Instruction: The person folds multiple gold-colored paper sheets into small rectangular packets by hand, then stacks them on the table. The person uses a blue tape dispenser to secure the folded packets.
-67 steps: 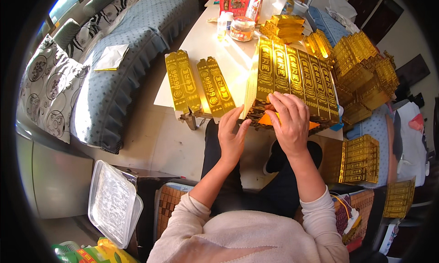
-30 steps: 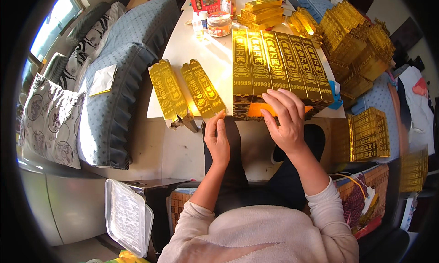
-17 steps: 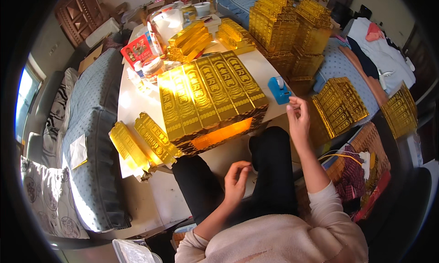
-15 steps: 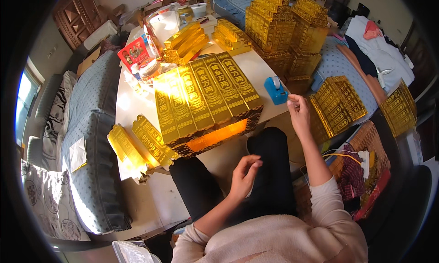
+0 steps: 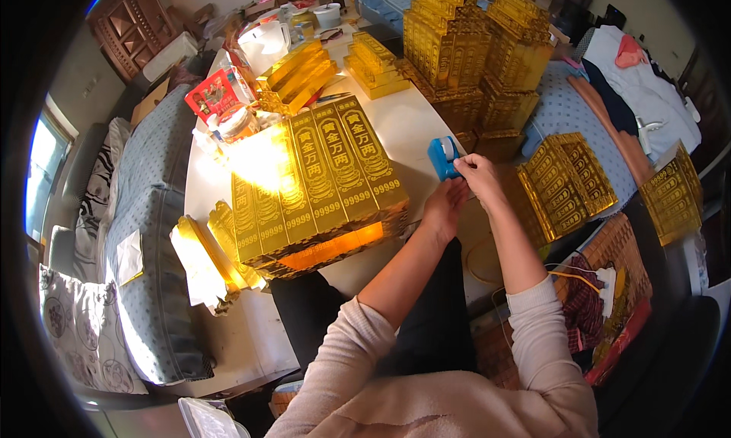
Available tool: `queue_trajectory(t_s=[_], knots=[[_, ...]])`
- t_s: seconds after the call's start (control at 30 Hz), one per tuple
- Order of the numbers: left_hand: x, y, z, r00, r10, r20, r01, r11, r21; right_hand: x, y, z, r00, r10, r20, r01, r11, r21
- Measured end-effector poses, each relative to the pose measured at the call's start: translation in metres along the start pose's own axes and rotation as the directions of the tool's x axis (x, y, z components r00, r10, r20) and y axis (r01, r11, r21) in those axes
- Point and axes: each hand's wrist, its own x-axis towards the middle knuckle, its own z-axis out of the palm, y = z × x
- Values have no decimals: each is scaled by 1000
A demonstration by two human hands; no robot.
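Tape dispenser (image 5: pixel 439 161) stands beside the right hand (image 5: pixel 480 176).

Bright daylight shows at the window (image 5: pixel 46 164), left of the large gold box (image 5: pixel 343 187). Severe glare burns out the box's far left portion; the jar (image 5: pixel 238 124) beyond it is partly washed out. The box's near side is shaded. Fisheye curvature bends the sofa (image 5: pixel 148 209) left of the box; black vignetting rings the view.
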Motion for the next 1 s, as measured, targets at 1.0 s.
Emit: queue_trajectory(t_s=[1.0], knots=[[23,-19,41,893,106,-437,-140,989,-47,-187,38,-66,981,191,41,-173,751,637]])
